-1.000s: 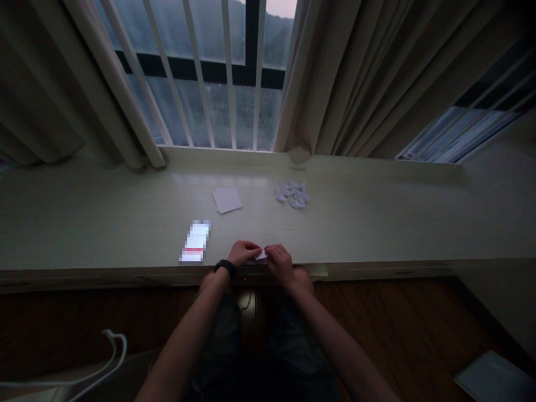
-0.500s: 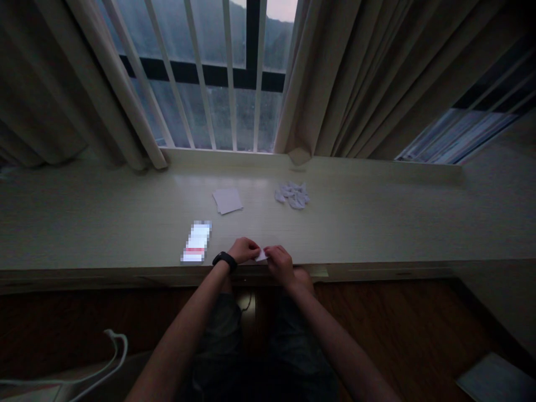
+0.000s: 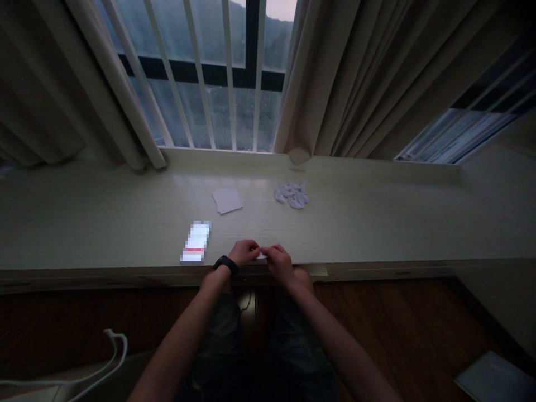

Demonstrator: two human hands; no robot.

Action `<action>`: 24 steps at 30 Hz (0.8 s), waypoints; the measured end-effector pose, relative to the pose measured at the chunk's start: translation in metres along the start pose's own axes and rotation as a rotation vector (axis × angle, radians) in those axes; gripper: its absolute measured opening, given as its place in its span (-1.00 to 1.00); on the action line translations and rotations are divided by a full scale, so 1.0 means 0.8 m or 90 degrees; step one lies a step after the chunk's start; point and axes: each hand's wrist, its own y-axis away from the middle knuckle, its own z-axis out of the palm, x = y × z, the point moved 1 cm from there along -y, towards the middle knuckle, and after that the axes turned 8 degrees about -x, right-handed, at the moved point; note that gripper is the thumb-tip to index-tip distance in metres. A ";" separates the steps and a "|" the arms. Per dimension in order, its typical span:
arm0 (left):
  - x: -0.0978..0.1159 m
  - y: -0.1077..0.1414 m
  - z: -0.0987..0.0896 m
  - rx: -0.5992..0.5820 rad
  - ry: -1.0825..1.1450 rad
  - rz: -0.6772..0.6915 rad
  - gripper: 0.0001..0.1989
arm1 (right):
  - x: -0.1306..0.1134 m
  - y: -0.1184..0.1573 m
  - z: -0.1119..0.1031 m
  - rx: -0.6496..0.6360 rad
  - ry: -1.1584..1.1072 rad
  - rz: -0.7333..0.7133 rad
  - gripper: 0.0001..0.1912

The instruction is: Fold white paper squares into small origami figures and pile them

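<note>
Between my two hands is a small piece of white paper (image 3: pixel 261 255), mostly covered by the fingers, at the front edge of the ledge. My left hand (image 3: pixel 243 253), with a black band on its wrist, pinches the paper from the left. From the right, my right hand (image 3: pixel 278 261) grips it, so the fingertips of both hands nearly meet. Beyond them lies a short stack of white square paper sheets (image 3: pixel 227 200). Several crumpled white paper pieces (image 3: pixel 293 195) sit in a heap to the right of the stack.
A phone with a lit, blurred-out screen (image 3: pixel 196 241) lies left of my hands on the pale ledge (image 3: pixel 377 218). Behind are a barred window (image 3: pixel 209 111) and curtains (image 3: pixel 335 84). A white cable (image 3: pixel 119 357) runs at lower left; a flat pale object (image 3: pixel 496 377) is at lower right.
My fingertips have drawn closer together, and less of the paper shows between them. It now looks narrower. The stack, heap and phone have stayed in place.
</note>
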 end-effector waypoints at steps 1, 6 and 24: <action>0.001 0.000 0.000 -0.009 0.024 -0.001 -0.66 | 0.001 -0.001 0.000 0.000 -0.009 0.008 -0.67; 0.000 0.005 -0.001 -0.080 0.251 -0.001 -0.54 | 0.002 -0.008 -0.001 0.038 -0.094 0.130 -0.85; -0.028 0.001 0.016 0.061 0.577 -0.107 -0.59 | 0.012 -0.034 0.008 -0.055 -0.472 0.317 -0.34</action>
